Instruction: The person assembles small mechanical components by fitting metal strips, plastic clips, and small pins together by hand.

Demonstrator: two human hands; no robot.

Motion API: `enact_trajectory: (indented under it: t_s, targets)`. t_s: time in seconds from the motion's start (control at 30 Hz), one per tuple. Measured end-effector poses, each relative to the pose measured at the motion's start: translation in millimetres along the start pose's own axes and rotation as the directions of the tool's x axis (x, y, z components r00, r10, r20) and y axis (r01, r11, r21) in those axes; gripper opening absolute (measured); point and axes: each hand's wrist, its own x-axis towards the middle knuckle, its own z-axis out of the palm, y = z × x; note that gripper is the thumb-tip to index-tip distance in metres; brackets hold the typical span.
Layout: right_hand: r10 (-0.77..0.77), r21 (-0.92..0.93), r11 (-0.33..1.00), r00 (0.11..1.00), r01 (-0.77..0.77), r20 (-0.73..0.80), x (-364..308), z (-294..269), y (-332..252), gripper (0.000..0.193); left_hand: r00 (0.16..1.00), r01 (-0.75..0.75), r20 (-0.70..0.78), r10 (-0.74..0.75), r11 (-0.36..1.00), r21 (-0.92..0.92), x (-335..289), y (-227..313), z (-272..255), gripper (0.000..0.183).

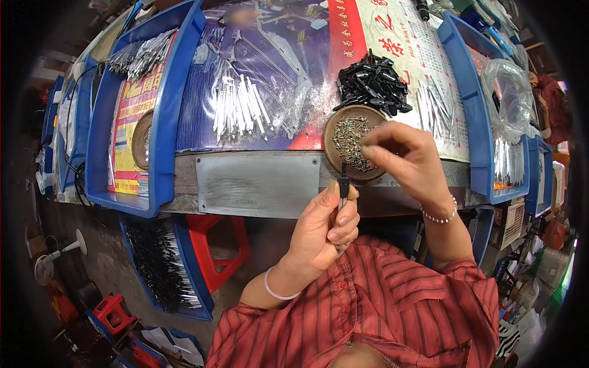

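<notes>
My left hand is closed around a thin metal strip with a black plastic piece at its upper end, held upright by the table's front edge. Above it and to the right, my right hand has thumb and forefinger pinched over the right side of a round brown bowl. Anything in that pinch is too small to make out. Small metal rivet-like pins fill the bowl. Directly behind it lies a heap of black plastic pieces.
Silver metal strips lie left of the bowl, and more strips lie to its right. Blue trays flank the work area. A metal plate covers part of the table's front edge. Below stand a blue bin of black-ended strips and a red stool.
</notes>
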Motion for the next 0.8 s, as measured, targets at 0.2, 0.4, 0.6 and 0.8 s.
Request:
enact_trajectory:
  t_s: [0.2, 0.4, 0.6, 0.8]
  targets:
    - [-0.082, 0.274, 0.959, 0.997, 0.075, 0.013, -28, 16, -1, 0.007, 0.998, -0.062, -0.015, 0.065, 0.987, 0.150, 4, -7, 1, 0.029]
    - [-0.153, 0.237, 0.958, 0.986, 0.164, -0.064, -35, 27, 5, 0.008, 0.989, -0.110, -0.065, 0.134, 0.950, 0.291, 5, -12, 7, 0.027]
    - [-0.065, 0.359, 0.928, 0.992, 0.099, -0.107, -40, 33, 8, 0.008, 0.982, -0.129, -0.082, 0.172, 0.915, 0.383, 6, -14, 7, 0.026]
    - [-0.056, 0.397, 0.909, 0.980, 0.129, -0.191, -48, 41, 11, 0.008, 0.986, -0.137, -0.029, 0.163, 0.903, 0.407, 6, -16, 7, 0.025]
